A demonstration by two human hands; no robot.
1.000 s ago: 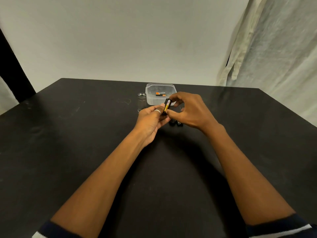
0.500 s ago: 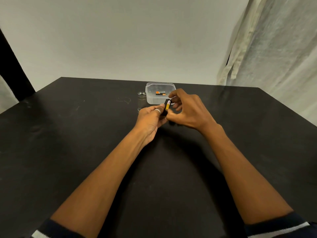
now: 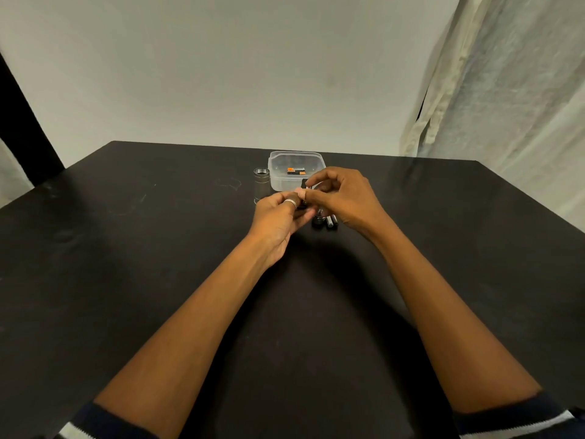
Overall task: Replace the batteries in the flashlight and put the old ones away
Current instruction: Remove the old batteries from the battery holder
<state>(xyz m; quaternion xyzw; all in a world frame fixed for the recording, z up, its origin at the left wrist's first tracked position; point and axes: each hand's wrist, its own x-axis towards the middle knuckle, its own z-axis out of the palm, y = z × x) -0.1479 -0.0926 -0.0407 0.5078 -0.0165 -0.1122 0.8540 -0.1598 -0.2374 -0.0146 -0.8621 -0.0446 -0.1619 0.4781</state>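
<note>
we grip holder (image 3: 304,184) in left hand (image 3: 278,217) | right hand (image 3: 345,198) pinches its far end | risk: our pinch slips, holder drops, scattering loose cells (image 3: 330,221) near right

Flashlight tube (image 3: 261,182) left of tub (image 3: 316,155), batteries (image 3: 296,171) in tub, loose batteries (image 3: 331,222) before it on table (image 3: 126,248)

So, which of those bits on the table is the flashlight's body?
Look to the far middle of the black table, where a clear plastic container sits. Just left of it stands a short tube, the flashlight body. It alone is upright, silvery and open-topped; the container is wide and see-through.
</note>
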